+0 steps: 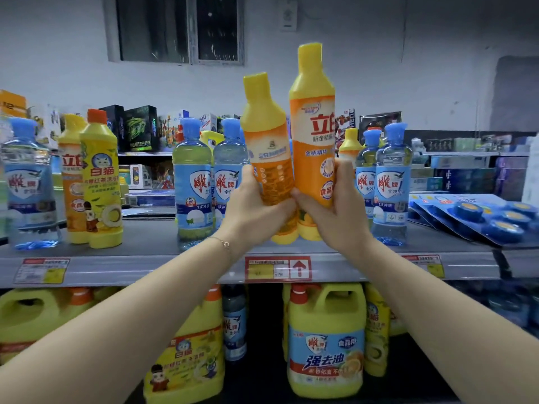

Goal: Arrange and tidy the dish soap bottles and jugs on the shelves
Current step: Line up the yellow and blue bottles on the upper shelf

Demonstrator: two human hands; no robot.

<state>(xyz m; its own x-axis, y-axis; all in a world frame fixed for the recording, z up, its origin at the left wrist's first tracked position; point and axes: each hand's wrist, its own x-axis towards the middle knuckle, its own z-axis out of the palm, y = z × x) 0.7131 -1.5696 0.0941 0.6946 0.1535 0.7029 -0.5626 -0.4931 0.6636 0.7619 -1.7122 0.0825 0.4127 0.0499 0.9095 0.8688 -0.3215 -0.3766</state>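
Observation:
Two orange-and-yellow dish soap bottles are held up side by side over the grey top shelf. My left hand grips the shorter bottle, which leans slightly left with its back label toward me. My right hand grips the taller bottle, upright with its front label showing. Both bottoms hover just above the shelf surface. Clear bottles with blue caps stand right behind my left hand, and more of them stand to the right of my right hand.
At the shelf's left stand a clear blue-capped bottle, an orange bottle and a yellow one. Blue blister packs lie at the right. Yellow jugs fill the lower shelf. A price tag marks the shelf edge.

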